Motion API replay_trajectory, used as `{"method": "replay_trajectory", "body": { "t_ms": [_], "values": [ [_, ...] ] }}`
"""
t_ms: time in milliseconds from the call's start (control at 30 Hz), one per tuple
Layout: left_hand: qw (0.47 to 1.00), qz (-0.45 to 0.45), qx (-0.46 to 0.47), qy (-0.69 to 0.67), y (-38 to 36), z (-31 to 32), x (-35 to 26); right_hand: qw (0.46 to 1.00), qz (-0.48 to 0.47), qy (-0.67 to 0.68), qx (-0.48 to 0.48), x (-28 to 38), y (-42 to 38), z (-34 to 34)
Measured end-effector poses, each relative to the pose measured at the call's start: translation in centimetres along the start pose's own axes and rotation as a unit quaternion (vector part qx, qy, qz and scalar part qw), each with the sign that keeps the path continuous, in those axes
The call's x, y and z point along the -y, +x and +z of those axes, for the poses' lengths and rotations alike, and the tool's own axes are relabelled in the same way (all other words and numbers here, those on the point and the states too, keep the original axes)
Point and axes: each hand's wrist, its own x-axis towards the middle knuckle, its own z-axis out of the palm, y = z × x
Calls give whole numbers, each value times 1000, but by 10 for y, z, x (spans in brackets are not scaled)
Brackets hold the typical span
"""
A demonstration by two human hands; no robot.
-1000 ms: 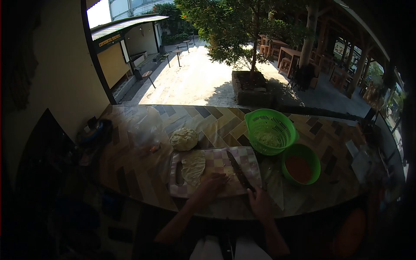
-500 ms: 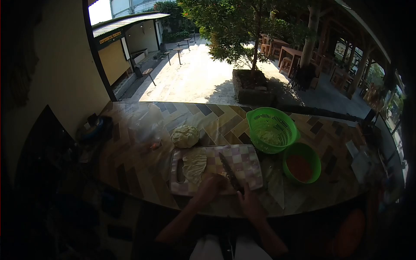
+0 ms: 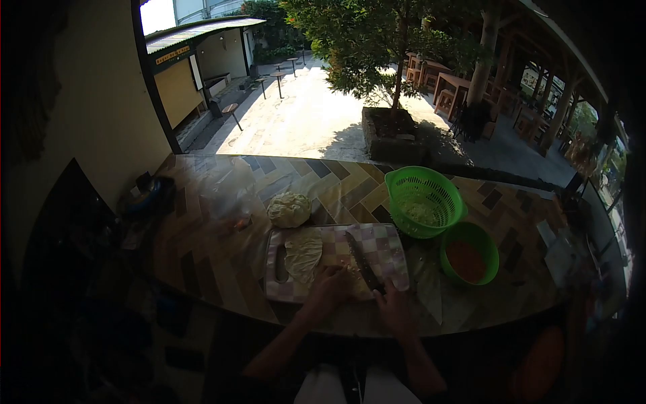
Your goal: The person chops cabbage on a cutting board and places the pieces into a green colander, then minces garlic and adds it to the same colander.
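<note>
My right hand is closed round the handle of a knife, its dark blade slanting up and left over the right half of the cutting board. To the left of the blade, my left hand rests at the board's near edge with its fingers curled down; what lies under them is hidden. Small pale chopped bits lie between the fingers and the knife. A flat cabbage leaf covers the board's left part. Just behind the board sits a pale cabbage head.
Right of the board stand a green colander with pale shreds and a green bowl with orange contents. A clear plastic bag lies at the back left of the tiled counter. A planted tree stands outside.
The knife and my right hand have shifted slightly right. My left hand has moved a little left, away from the blade, leaving more of the chopped bits showing.
</note>
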Motion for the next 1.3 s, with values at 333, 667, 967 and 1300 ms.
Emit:
{"method": "replay_trajectory", "body": {
  "t_ms": [333, 667, 967, 1300],
  "values": [
    [988, -95, -44, -114, 8, 0, 5, 1000, -10, 14, 7, 2, 8, -18],
    [998, 27, 36, 50, 22, -3, 3, 991, 67, -114, -11, 8, -4, -5],
    [996, 26, 81, -11, 15, 0, 3, 969, 92, -231, 1, 26, -33, 28],
    [993, -35, -77, -83, 5, 21, 6, 978, 86, -189, 4, 38, -31, 55]
  ]
}}
